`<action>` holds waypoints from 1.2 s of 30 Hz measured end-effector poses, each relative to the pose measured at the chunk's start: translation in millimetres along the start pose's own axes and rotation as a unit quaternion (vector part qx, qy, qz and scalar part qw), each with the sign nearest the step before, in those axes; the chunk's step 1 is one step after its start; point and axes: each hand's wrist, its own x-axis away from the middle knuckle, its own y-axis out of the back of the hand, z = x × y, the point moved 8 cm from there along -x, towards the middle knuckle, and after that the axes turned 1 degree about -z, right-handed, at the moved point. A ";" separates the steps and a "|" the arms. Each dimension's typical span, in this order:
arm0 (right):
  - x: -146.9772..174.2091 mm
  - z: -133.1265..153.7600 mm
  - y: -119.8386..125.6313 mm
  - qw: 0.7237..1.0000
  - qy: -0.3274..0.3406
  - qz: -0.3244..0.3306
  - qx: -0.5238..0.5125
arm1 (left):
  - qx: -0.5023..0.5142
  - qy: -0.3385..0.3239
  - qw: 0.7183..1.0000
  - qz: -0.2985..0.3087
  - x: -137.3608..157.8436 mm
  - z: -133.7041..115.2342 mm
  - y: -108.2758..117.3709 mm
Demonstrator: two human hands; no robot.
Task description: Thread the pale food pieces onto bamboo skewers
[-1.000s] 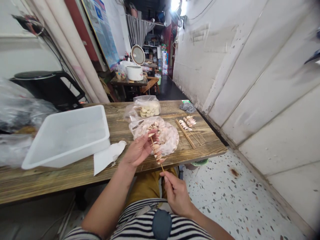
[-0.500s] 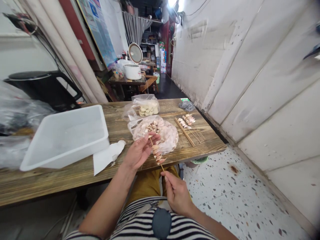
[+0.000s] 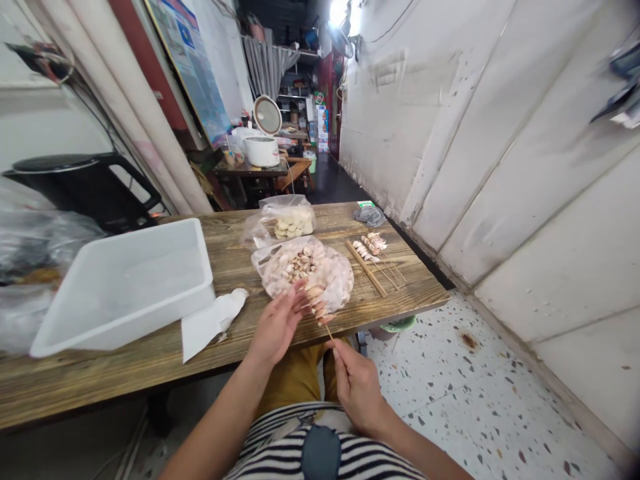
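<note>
In the head view, my right hand (image 3: 361, 380) pinches the lower end of a thin wooden skewer (image 3: 329, 331). Garlic cloves (image 3: 318, 307) are threaded along its upper part, which tilts up and away from me. My left hand (image 3: 280, 321) is beside the threaded cloves, fingers stretched out and apart; whether the fingertips touch them I cannot tell. Just beyond is a clear plastic bag (image 3: 342, 275) of loose garlic cloves (image 3: 303, 263). Finished-looking garlic skewers (image 3: 367, 251) lie to the right, alongside a bundle of bare skewers (image 3: 367, 268).
A white plastic tub (image 3: 125, 283) and a crumpled white paper (image 3: 213, 321) occupy the wooden table (image 3: 230, 230)'s left side. Behind the garlic sits a bag of pale sliced food (image 3: 290, 223). A black kettle (image 3: 75, 190) stands far left; a grey crumpled bag (image 3: 369, 215) lies back right.
My left fingers have come away from the skewer's tip, where they pinched a clove, and spread beside the threaded cloves. My right hand keeps its hold on the skewer. The view has shifted slightly.
</note>
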 end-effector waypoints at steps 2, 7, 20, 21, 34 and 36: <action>-1.1 -12.5 3.1 0.999 -0.009 0.001 0.046 | -0.156 -0.089 0.981 -0.073 1.3 -11.1 19.0; -11.3 -58.3 29.8 0.975 -0.046 0.011 0.216 | -0.452 -0.236 0.853 -0.107 6.3 -27.1 35.9; -79.3 -136.7 87.6 0.884 -0.120 0.053 0.448 | -0.578 -0.324 0.737 -0.131 38.2 -16.7 95.2; -90.5 -143.5 88.1 0.879 -0.126 0.054 0.456 | -0.582 -0.331 0.732 -0.126 40.5 -15.8 98.3; -152.8 -163.2 52.1 0.849 -0.095 0.119 0.505 | -0.566 -0.315 0.760 -0.053 50.1 1.8 96.0; -138.2 -158.3 39.2 0.851 -0.080 0.139 0.500 | -0.570 -0.321 0.755 -0.054 53.5 3.3 90.5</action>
